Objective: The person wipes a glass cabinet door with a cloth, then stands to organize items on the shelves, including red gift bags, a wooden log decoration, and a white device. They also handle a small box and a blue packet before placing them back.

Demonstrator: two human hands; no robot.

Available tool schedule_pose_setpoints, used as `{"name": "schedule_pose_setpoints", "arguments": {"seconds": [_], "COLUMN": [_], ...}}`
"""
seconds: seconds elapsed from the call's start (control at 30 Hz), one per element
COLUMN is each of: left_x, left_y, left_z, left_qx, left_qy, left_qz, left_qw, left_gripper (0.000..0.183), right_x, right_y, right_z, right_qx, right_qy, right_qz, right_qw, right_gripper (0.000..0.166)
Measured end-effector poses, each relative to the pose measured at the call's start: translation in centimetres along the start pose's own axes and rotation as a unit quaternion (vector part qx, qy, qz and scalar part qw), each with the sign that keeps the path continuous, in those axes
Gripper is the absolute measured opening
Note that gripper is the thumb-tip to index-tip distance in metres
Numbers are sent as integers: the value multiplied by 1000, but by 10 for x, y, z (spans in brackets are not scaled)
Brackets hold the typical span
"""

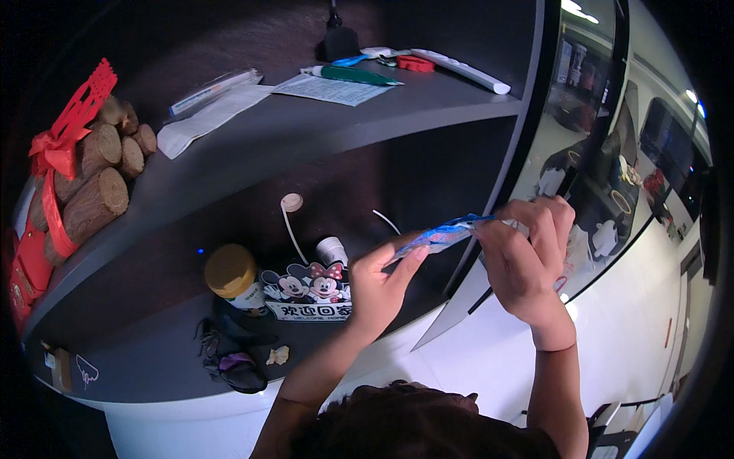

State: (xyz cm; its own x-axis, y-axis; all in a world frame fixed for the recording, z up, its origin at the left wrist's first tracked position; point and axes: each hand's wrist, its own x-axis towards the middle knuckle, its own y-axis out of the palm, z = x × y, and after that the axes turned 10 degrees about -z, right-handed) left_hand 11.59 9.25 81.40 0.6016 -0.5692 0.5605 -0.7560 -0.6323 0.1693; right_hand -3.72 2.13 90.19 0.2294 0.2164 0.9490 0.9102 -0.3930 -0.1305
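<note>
A small blue plastic packet (441, 235) is held up between both hands, in front of the dark lower shelf space. My left hand (381, 281) pinches its lower left end between thumb and fingers. At the packet's upper right end, my right hand (524, 252) has its fingers bent and closed on the edge; a pale bit shows by its fingertips. What the packet contains cannot be told. Behind and to the left of my left hand stands a cartoon-mouse sign (309, 292), partly covered by that hand, beside a jar with a yellow lid (230, 269).
The upper shelf (344, 126) bears papers, a green pen-shaped packet (355, 74), a red piece (416, 63) and a white bar (461, 70). Logs tied with red ribbon (94, 195) lie left. Below are a dark cloth item (238, 370) and crumpled paper (278, 356). Glass panels stand right.
</note>
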Motion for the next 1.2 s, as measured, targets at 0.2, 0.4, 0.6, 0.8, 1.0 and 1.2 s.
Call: {"name": "schedule_pose_setpoints", "arguments": {"seconds": [0.2, 0.4, 0.6, 0.8, 1.0, 1.2], "left_x": [-2, 7, -1, 4, 6, 4], "left_y": [-5, 0, 2, 2, 1, 3], "left_z": [1, 11, 4, -9, -17, -26], "left_qx": [55, -171, -561, -579, -471, -487], "left_qy": [-1, -23, -302, -262, -96, -28], "left_qz": [3, -85, 59, 0, -27, 5], "left_qw": [998, 981, 768, 772, 876, 873], "left_gripper": [22, 50, 66, 70, 76, 86], "right_x": [-3, 5, 4, -2, -7, -15], "right_y": [7, 6, 8, 12, 10, 7], "right_z": [-3, 2, 16, 27, 32, 29], "right_qx": [61, 122, 71, 125, 132, 150], "right_qy": [25, 84, 35, 23, 32, -6], "right_qz": [43, 123, 120, 123, 111, 134], "right_qw": [997, 981, 990, 984, 985, 979], "right_gripper": [26, 20, 23, 24, 23, 11]}}
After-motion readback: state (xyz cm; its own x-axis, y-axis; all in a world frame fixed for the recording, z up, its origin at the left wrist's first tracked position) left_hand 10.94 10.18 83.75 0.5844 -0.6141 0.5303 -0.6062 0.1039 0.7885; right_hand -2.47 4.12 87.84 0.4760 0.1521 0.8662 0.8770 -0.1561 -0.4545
